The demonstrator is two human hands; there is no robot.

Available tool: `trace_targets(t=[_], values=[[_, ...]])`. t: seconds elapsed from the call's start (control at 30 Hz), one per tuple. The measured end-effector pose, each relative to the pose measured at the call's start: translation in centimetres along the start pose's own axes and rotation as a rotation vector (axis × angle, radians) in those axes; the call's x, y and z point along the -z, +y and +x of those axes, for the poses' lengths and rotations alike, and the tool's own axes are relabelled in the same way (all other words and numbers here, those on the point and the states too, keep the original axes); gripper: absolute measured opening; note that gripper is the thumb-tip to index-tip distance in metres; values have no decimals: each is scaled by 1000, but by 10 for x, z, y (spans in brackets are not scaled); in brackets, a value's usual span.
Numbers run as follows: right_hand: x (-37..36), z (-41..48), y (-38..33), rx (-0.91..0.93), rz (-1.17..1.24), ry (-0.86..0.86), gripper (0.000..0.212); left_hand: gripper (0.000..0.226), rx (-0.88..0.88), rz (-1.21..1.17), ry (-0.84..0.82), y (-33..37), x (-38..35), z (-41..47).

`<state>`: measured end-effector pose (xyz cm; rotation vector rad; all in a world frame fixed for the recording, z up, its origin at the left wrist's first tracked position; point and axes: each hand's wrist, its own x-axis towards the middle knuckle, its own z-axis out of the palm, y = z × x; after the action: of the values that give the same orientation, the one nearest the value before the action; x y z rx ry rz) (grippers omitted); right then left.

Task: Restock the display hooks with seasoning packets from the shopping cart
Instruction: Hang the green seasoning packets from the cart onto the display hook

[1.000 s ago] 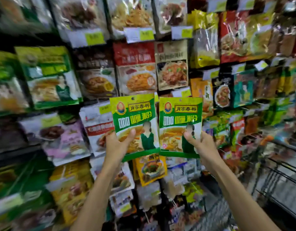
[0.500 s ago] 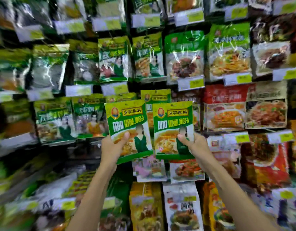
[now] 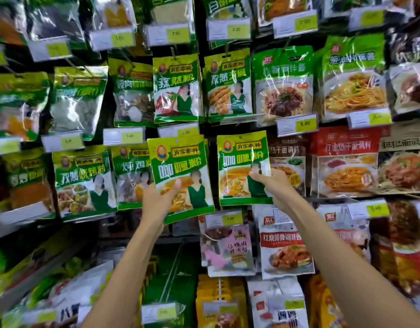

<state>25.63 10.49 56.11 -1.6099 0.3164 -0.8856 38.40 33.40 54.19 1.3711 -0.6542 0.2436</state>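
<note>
Your left hand [image 3: 157,202] grips the left packet [image 3: 180,166] low down, thumb pressed flat across the front and fingers hidden behind it. It is a flat, rectangular pouch of glossy green and yellow film, with its top leaning a little to the left and a small punched hole near the top edge. Your right hand [image 3: 273,183] grasps the right packet [image 3: 242,157] at its lower right, thumb on the front. This is the same kind of pouch held nearly upright, with a wrinkled streak of glare across its film. Both packets are raised side by side against the rack [image 3: 205,129], with a narrow dark gap between them. You cannot tell whether either hangs on a hook. Crinkly, shiny pouches in green, red and white hang around them, with flat rectangular price tags [image 3: 296,125] below the rows.
</note>
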Motion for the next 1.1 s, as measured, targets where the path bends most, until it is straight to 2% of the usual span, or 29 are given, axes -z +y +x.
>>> trace_targets(t=[0.17, 0.23, 0.37, 0.5, 0.8, 1.0, 1.1], values=[[-1, 10, 0, -37, 29, -2, 7, 12, -19, -4, 21, -2, -8, 8], [2, 12, 0, -56, 40, 3, 13, 20, -29, -5, 33, -2, -12, 8], [6, 14, 0, -82, 38, -20, 7, 33, -64, 7, 0, -4, -18, 9], [4, 17, -2, -81, 28, -45, 9, 37, -66, -23, 8, -2, -22, 11], [14, 13, 1, -22, 33, -62, 6, 25, -59, -16, 44, -2, -24, 11], [14, 19, -11, -69, 46, -81, 8, 33, -42, -33, 52, -2, -30, 11], [14, 23, -15, -113, 43, -70, 17, 31, -44, -48, 50, -2, -30, 10]])
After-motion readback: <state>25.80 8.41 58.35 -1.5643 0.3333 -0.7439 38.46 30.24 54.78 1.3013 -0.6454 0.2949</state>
